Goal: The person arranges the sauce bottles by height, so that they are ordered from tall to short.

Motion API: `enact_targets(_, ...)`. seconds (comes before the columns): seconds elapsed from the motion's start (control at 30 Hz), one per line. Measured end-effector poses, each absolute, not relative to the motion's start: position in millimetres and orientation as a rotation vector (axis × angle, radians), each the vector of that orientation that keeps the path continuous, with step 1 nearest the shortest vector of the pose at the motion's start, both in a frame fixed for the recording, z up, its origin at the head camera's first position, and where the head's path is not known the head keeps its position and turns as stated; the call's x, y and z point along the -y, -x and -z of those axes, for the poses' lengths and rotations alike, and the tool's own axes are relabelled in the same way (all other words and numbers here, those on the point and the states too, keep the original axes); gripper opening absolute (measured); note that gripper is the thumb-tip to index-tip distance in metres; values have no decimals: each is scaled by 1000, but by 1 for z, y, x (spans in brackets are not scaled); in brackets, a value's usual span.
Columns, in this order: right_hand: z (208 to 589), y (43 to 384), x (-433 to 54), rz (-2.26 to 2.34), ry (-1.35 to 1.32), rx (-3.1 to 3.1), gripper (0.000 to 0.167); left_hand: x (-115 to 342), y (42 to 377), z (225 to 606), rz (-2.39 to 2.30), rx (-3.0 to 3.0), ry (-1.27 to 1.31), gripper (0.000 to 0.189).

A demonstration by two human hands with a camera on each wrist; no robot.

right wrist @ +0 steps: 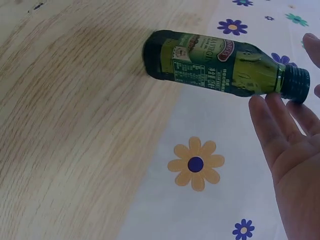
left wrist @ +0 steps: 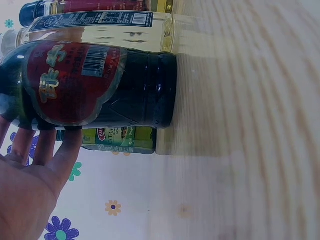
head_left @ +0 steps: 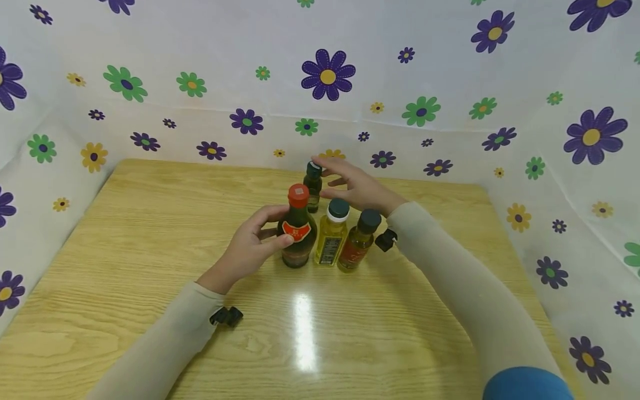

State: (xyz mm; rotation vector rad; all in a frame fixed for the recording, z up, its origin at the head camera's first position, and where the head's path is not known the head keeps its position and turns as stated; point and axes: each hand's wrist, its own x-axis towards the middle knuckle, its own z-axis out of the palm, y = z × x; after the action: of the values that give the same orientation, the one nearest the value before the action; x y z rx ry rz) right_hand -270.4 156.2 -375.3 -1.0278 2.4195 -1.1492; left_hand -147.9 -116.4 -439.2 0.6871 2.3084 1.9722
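My left hand (head_left: 255, 244) holds a dark bottle with a red cap (head_left: 296, 241), its thumb across the front by the red label and its fingers around the far side. That bottle is upright, and in the left wrist view its base is close to the tabletop. Behind it stands a small green olive oil bottle (right wrist: 210, 65) with a dark cap. My right hand (head_left: 357, 186) reaches to the top of this green bottle, fingertips at its neck and cap, the thumb spread away from it.
Right of the red-capped bottle stand a clear bottle of yellow oil (head_left: 331, 236) and a dark-capped bottle with a red label (head_left: 357, 244), the latter just below the right wrist. They share a wooden table (head_left: 150, 250), with a flowered cloth (head_left: 215, 122) hanging behind and at the sides.
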Motion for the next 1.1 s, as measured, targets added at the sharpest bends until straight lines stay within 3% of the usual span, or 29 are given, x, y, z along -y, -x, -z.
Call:
enact_targets(0.33, 386, 277, -149, 1158, 1126, -2550, 54, 119, 149, 437, -1941, -2314, -680, 54)
enact_targets(0.6, 386, 275, -137, 1278, 973, -2618, 37, 118, 149, 437, -1944, -2305, -669, 54)
enact_targets(0.87, 385, 272, -137, 1236, 956, -2661, 48, 117, 147, 436, -1940, -2314, -651, 55)
enact_targets(1.1, 387, 271, -139, 1247, 1025, -2636, 41, 118, 148, 437, -1934, -2323, -651, 55)
